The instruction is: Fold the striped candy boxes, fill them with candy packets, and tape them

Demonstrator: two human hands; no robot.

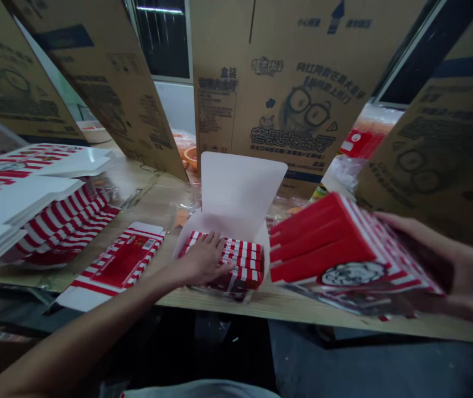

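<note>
my left hand is open, palm down, fingers slightly spread, resting on a stack of red-and-white striped cartons without gripping it. the stack sits on an opened white paperboard carton, whose big flap stands up behind it. my right hand is spread wide, holding a thick bundle of folded striped cartons with red panels just above the wooden table. left of my hand, one flat striped carton lies on the table, and beyond it sit piles of flat carton blanks. printed corrugated cardboard sheets stand upright along the far side.
</note>
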